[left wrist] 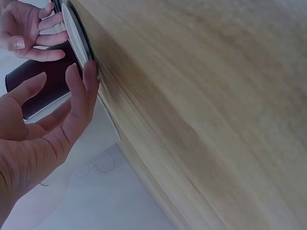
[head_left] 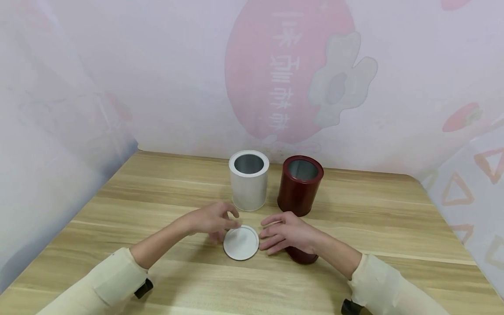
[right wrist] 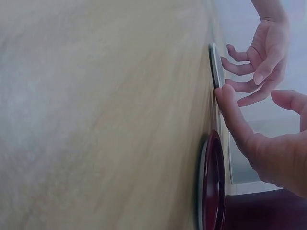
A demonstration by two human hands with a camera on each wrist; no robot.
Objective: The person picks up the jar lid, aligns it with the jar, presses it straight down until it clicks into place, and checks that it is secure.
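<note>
Open tins: 2, white tin [head_left: 249, 180], dark red tin [head_left: 300, 185]
Lids: 2, white lid [head_left: 241, 243], dark red lid [head_left: 302, 255] (mostly hidden, probably a lid)
Hands: 2, left hand [head_left: 212, 220], right hand [head_left: 285, 232]

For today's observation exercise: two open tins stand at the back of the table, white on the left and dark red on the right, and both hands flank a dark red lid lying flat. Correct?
Not quite. The lid between the left hand and right hand is white, not dark red, as the head view shows. The dark red lid lies under the right hand. The tins are as described.

White lid [head_left: 241, 243], white tin [head_left: 249, 180], dark red tin [head_left: 300, 185], wood-grain table [head_left: 393, 227].
</note>
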